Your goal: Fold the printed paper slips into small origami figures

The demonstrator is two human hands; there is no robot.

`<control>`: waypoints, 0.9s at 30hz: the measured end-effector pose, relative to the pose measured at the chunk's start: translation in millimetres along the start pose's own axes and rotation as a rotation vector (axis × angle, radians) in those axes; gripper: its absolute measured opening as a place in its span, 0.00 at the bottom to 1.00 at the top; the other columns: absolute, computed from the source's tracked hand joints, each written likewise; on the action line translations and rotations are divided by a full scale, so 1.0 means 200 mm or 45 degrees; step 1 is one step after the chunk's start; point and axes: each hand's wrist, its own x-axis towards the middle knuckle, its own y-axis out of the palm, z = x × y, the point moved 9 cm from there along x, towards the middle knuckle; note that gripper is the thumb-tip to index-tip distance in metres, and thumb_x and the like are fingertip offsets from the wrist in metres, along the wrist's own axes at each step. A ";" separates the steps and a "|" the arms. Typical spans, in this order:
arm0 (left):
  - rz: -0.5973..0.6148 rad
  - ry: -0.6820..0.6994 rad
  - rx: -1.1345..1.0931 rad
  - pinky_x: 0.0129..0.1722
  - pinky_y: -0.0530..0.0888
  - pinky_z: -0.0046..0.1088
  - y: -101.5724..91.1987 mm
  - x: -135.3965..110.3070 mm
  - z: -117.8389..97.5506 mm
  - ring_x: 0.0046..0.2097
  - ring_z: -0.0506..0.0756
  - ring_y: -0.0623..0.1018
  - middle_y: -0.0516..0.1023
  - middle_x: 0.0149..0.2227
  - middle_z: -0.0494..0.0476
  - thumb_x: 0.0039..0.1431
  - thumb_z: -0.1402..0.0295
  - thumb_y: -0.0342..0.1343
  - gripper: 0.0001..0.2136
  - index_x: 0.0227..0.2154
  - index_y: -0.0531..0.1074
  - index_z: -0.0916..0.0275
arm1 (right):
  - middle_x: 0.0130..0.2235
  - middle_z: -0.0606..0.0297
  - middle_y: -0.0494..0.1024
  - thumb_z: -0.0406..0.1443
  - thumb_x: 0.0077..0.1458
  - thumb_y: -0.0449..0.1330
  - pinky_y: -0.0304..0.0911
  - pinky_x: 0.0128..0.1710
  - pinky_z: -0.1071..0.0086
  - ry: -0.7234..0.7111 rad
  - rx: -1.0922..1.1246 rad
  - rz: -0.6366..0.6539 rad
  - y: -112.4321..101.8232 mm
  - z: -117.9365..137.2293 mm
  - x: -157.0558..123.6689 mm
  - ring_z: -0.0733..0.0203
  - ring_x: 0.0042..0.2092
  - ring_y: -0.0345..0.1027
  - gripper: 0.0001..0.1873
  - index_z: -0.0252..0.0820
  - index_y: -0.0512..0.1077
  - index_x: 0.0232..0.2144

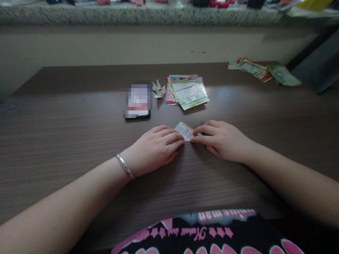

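From the head camera I see both hands low on the dark wood table [66,123]. My left hand [155,150] and right hand [221,139] meet fingertip to fingertip on a small printed slip [184,129], each pinching and pressing its near edge to the table. The slip lies dead centre, its far corner poking out at twelve o'clock.

As I judge it, the pressing goes best with the fingertips flat and the pressure even on both sides, so the slip cannot skate.

A phone [137,101] lies at eleven o'clock, its screen blurred. A folded paper figure [159,89] and a leaflet stack [188,91] sit near twelve, and more leaflets [254,68] at two. The print on the slip is too small to read. Pink lettering on the shirt [212,233] at six possibly ends in "man".
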 end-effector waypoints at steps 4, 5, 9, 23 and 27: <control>0.005 -0.008 0.034 0.53 0.70 0.39 -0.02 -0.01 0.02 0.47 0.56 0.75 0.78 0.46 0.53 0.66 0.68 0.47 0.12 0.46 0.73 0.60 | 0.51 0.59 0.73 0.34 0.60 0.52 0.62 0.44 0.60 0.005 0.017 0.005 0.00 -0.01 -0.01 0.53 0.46 0.64 0.18 0.47 0.71 0.51; 0.008 -0.007 0.040 0.53 0.70 0.39 -0.03 -0.01 0.02 0.46 0.55 0.76 0.78 0.45 0.53 0.66 0.68 0.46 0.12 0.45 0.74 0.60 | 0.51 0.59 0.73 0.34 0.60 0.52 0.62 0.44 0.60 0.010 0.023 0.007 -0.01 -0.01 -0.01 0.53 0.46 0.64 0.18 0.47 0.71 0.51; 0.052 0.007 0.034 0.55 0.69 0.41 -0.05 -0.02 0.03 0.44 0.55 0.77 0.79 0.42 0.53 0.66 0.67 0.46 0.12 0.41 0.75 0.59 | 0.50 0.61 0.74 0.33 0.60 0.52 0.63 0.45 0.61 0.039 0.045 0.012 -0.02 -0.02 -0.02 0.54 0.46 0.65 0.17 0.48 0.72 0.49; 0.230 -0.055 -0.188 0.47 0.72 0.32 -0.03 -0.08 0.13 0.45 0.54 0.76 0.79 0.42 0.53 0.65 0.64 0.50 0.11 0.36 0.77 0.59 | 0.41 0.63 0.79 0.29 0.59 0.49 0.65 0.38 0.64 0.045 0.120 -0.102 -0.07 -0.10 -0.09 0.58 0.40 0.69 0.16 0.44 0.77 0.33; 0.272 -0.104 -0.237 0.46 0.73 0.30 -0.02 -0.09 0.15 0.44 0.54 0.76 0.79 0.43 0.53 0.65 0.64 0.50 0.11 0.37 0.78 0.59 | 0.40 0.64 0.79 0.29 0.58 0.49 0.65 0.40 0.64 0.054 0.172 -0.095 -0.06 -0.12 -0.10 0.58 0.40 0.70 0.16 0.44 0.77 0.32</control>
